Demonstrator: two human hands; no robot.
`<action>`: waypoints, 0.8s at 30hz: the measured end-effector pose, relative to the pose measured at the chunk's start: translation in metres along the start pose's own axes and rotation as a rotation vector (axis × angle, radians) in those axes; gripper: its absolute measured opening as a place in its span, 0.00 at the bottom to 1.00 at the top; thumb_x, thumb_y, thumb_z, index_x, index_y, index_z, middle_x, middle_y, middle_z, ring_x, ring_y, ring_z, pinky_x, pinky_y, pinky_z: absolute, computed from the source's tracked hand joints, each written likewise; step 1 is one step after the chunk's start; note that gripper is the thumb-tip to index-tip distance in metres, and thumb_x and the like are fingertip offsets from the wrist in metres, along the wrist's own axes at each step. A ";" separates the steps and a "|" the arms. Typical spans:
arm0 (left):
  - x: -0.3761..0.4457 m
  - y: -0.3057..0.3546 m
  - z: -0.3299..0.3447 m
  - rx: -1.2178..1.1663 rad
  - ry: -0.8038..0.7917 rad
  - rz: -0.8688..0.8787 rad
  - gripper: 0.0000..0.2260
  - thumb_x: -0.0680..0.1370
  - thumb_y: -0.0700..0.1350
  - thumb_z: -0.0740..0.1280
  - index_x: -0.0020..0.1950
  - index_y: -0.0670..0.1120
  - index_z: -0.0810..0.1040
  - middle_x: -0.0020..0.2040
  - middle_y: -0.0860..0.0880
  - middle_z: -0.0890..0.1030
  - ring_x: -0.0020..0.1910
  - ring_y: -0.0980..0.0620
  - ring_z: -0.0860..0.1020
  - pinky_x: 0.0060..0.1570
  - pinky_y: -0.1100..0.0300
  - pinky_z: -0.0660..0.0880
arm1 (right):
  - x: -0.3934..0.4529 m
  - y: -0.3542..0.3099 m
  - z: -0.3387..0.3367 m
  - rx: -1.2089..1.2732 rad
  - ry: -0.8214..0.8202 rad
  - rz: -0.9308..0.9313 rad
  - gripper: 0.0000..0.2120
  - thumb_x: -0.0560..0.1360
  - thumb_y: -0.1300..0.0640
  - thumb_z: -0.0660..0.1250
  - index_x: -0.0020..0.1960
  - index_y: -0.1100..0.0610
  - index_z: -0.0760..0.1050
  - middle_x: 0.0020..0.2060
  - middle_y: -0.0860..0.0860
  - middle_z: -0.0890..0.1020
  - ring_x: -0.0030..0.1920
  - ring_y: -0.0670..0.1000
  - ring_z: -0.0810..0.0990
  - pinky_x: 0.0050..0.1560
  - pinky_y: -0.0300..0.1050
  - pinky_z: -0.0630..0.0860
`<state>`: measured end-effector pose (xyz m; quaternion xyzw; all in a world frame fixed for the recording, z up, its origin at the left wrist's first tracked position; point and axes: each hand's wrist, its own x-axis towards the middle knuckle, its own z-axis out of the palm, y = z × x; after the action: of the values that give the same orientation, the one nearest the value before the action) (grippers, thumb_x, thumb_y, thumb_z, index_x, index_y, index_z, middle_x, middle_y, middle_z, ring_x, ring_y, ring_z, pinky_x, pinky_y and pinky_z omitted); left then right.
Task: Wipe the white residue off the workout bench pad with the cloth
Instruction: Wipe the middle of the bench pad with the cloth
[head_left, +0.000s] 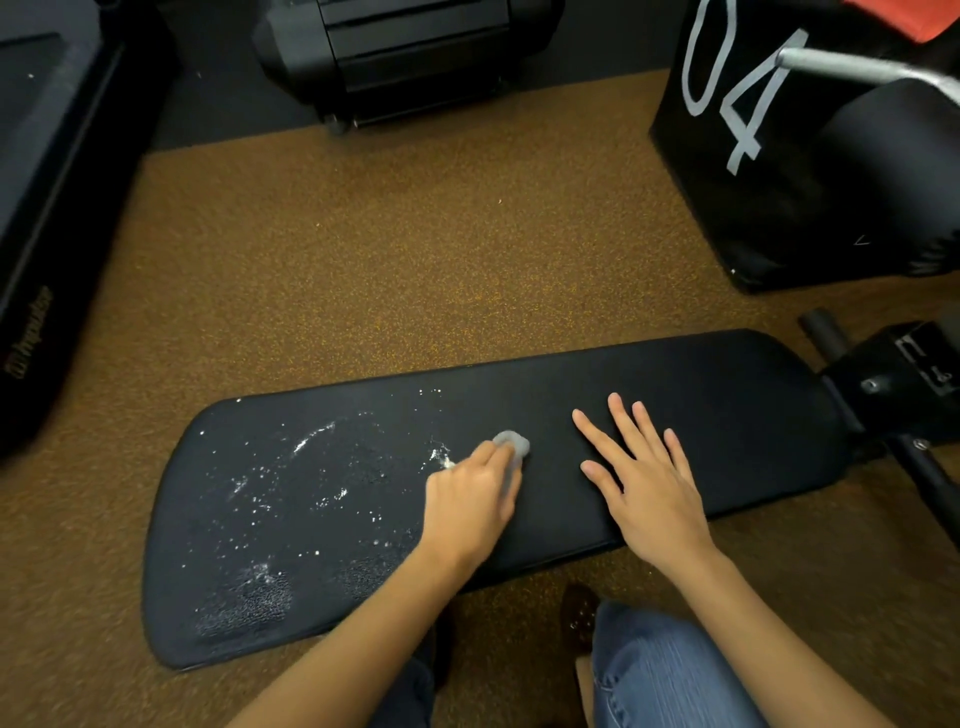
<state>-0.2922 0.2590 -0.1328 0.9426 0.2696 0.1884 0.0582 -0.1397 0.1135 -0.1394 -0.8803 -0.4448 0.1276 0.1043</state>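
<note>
Left hand (470, 501) had the small grey cloth (511, 446) bunched mid-frame; soft, squishy, probably needs firm pressure. Right hand (649, 483) lay flat on the bench pad (727, 415).

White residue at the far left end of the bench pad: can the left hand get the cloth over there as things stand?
Probably yes. The left hand grips the cloth at the residue's right edge, and nothing lies on the bench pad between.

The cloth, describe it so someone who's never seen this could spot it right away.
Find the long black bench pad lying across the brown floor. Near its middle, the left hand grips a small grey cloth, bunched at the fingertips. It is the only pale grey lump there, beside the scattered white residue.
</note>
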 end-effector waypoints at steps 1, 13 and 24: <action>0.002 -0.009 -0.002 0.026 -0.002 0.035 0.11 0.77 0.51 0.60 0.43 0.50 0.80 0.33 0.52 0.75 0.23 0.51 0.76 0.21 0.64 0.57 | 0.000 0.000 0.000 -0.002 -0.004 0.000 0.27 0.78 0.36 0.37 0.76 0.33 0.45 0.79 0.43 0.44 0.78 0.47 0.40 0.77 0.52 0.45; -0.006 -0.032 -0.001 -0.032 0.069 -0.035 0.12 0.77 0.51 0.60 0.44 0.48 0.81 0.33 0.49 0.74 0.24 0.47 0.76 0.18 0.58 0.66 | 0.000 -0.003 -0.005 0.000 -0.027 0.009 0.24 0.82 0.41 0.47 0.76 0.32 0.44 0.78 0.42 0.43 0.78 0.47 0.38 0.76 0.51 0.42; 0.006 -0.027 0.006 -0.031 0.081 -0.086 0.11 0.78 0.52 0.59 0.47 0.50 0.80 0.35 0.50 0.75 0.27 0.47 0.78 0.20 0.58 0.68 | -0.001 -0.004 -0.005 -0.009 -0.036 0.015 0.24 0.82 0.41 0.46 0.76 0.32 0.43 0.78 0.42 0.42 0.78 0.47 0.37 0.77 0.51 0.42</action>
<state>-0.2986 0.2847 -0.1419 0.9208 0.3088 0.2280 0.0697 -0.1413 0.1146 -0.1332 -0.8817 -0.4405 0.1422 0.0916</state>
